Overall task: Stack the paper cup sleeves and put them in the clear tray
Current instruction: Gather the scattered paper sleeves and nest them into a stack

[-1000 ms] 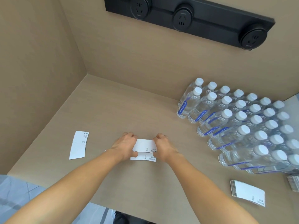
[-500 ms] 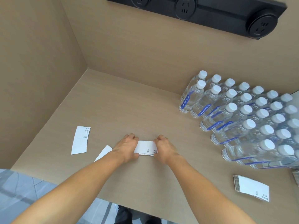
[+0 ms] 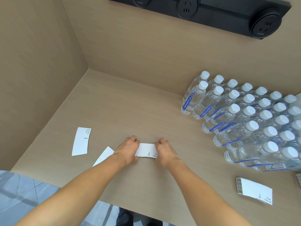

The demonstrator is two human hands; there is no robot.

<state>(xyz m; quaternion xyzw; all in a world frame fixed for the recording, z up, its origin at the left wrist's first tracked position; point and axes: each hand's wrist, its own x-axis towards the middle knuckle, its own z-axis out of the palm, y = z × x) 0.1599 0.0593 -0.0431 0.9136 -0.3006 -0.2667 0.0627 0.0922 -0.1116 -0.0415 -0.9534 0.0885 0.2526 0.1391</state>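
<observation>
A small stack of flat white paper cup sleeves (image 3: 146, 150) lies on the tan table, squeezed from both ends. My left hand (image 3: 127, 148) grips its left end and my right hand (image 3: 164, 150) grips its right end. One loose sleeve (image 3: 81, 141) lies flat to the far left. Another loose sleeve (image 3: 104, 155) lies partly under my left forearm. A thicker stack of sleeves (image 3: 254, 190) rests near the table's front right. No clear tray is visible.
Several rows of water bottles (image 3: 244, 118) with white caps fill the right side. A black socket strip (image 3: 203, 13) runs along the back wall. Tan walls close the left and back. The table's front edge (image 3: 68, 186) drops to a grey floor.
Two offset sleeves between my hands have been pushed together into one aligned stack. The view has shifted slightly; both hands stay at the stack's ends.
</observation>
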